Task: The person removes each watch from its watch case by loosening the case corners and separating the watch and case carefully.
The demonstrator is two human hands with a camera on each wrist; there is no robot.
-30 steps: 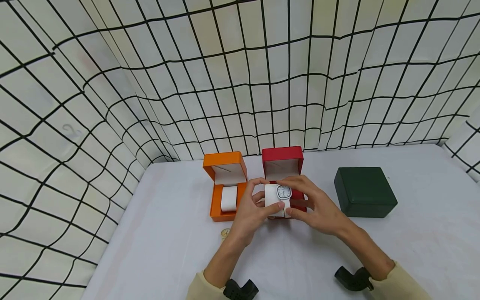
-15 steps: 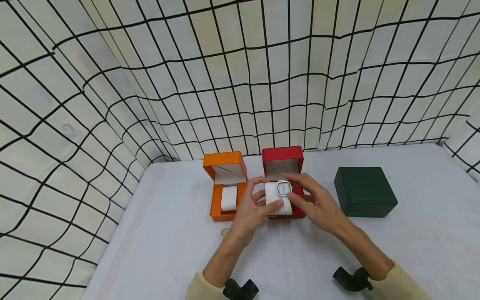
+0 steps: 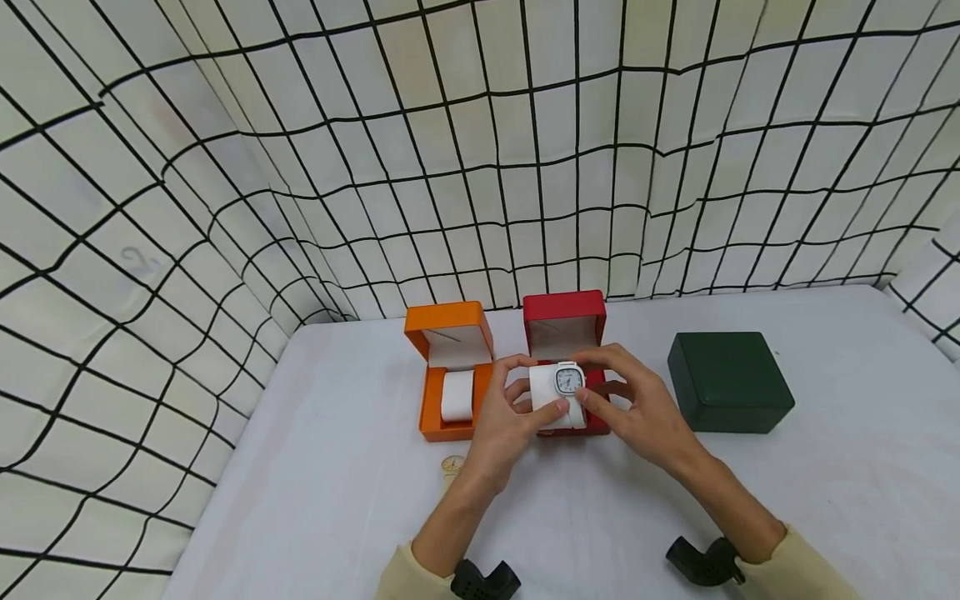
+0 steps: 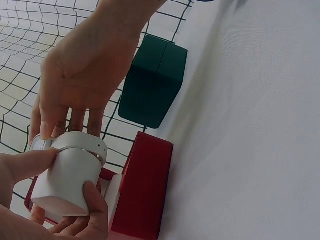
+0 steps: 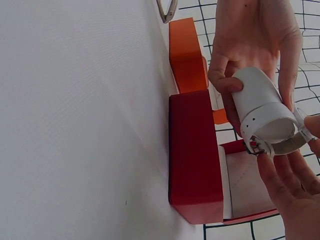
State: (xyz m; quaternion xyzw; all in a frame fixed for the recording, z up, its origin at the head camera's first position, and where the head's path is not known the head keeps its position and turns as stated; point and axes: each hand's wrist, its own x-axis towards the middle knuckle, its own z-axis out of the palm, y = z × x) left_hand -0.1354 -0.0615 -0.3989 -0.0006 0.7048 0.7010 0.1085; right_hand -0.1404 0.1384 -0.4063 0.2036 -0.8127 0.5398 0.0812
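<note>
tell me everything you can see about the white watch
The white watch has a rounded-square case and a pale dial with dark markings; the time is too small to read. Its smooth white strap, material uncertain, shows small dark holes. It loops around one end of a white cushion, with a gap along part of the loop. The right hand holds the watch at that end, while the left hand grips the cushion, in front of the open red box.

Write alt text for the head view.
A person's left hand grips a white watch pillow while the right hand pinches a white wristwatch around its end, in front of an open red watch box. An open orange watch box stands left, a closed green box right; a gold watch lies nearer.
</note>
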